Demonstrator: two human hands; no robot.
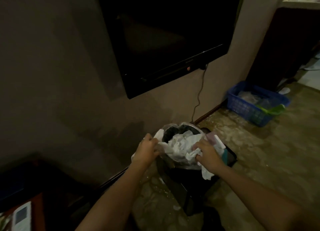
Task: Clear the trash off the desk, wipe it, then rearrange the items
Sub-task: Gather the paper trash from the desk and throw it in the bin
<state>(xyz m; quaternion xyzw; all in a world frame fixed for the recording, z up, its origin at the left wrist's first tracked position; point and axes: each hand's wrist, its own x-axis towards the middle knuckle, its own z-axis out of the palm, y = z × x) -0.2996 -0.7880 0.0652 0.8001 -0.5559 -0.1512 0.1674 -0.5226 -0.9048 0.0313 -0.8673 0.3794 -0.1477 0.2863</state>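
A dark trash bin (pixel 174 177) stands on the floor against the wall, lined with a clear plastic bag (pixel 160 134). Crumpled white tissues (pixel 181 145) fill its mouth. My left hand (pixel 146 151) grips the bag's edge at the bin's left rim. My right hand (pixel 208 154) holds a wad of white tissue at the right rim, with part of the tissue hanging below the hand. A corner of the wooden desk (pixel 37 211) shows at the bottom left, with a white remote control (pixel 21 217) lying on it.
A black television (pixel 164 36) hangs on the wall above the bin, its cable (pixel 199 99) running down to the floor. A blue plastic basket (pixel 242 106) with bags in it sits on the floor at the right. A dark cabinet (pixel 285 45) stands behind it.
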